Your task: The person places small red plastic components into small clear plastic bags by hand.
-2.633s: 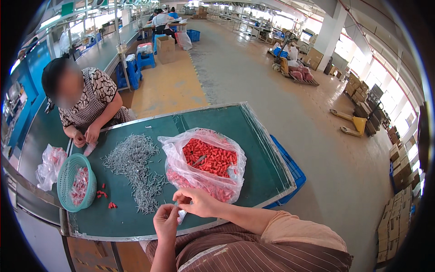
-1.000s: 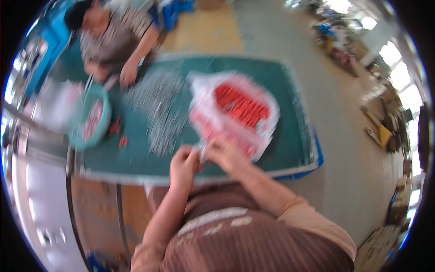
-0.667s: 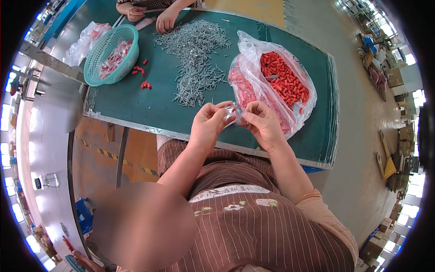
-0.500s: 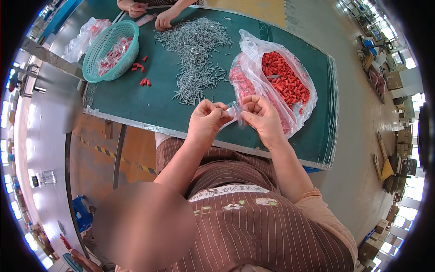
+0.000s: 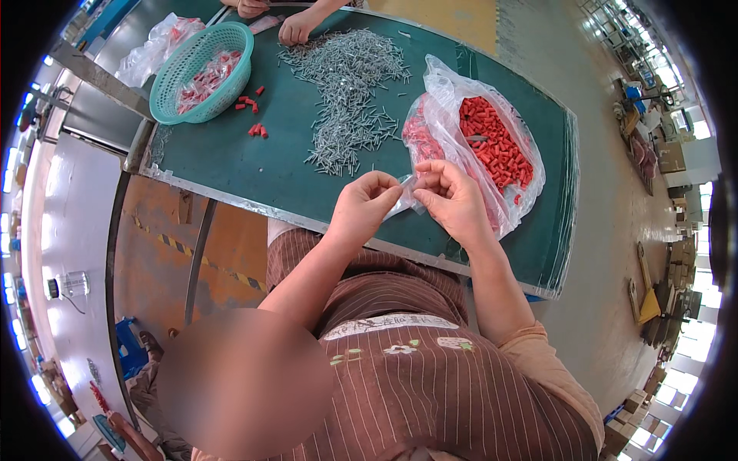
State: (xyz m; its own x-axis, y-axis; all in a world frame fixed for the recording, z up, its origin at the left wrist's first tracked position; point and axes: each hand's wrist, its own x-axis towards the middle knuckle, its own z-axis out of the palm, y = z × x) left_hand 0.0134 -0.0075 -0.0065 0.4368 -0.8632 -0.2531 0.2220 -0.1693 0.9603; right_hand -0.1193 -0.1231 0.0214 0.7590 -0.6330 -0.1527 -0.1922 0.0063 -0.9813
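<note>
Bag (image 5: 404, 198), small, clear and crumpled, spans the left hand (image 5: 364, 206) and right hand (image 5: 457, 204), both nearly closed, pinching it.

This is a factory floor. A green table (image 5: 231, 161) reaches from 10 round to 3 o'clock, with small parts on it in bulk: grey parts (image 5: 346, 104) heaped loose at 12 and red parts (image 5: 496, 146) filling a bag (image 5: 442, 84) at 2. A mesh basket (image 5: 229, 96) of packets stands between 10 and 11. A co-worker's hand (image 5: 296, 29) is busy at the table's far edge, between 11 and 12. Bare grey floor (image 5: 584, 192) opens at 3, with boxes (image 5: 671, 157) just before it and a yellow pallet truck (image 5: 649, 306) just past. Black-and-yellow tape (image 5: 177, 244) marks the ground at 9.
</note>
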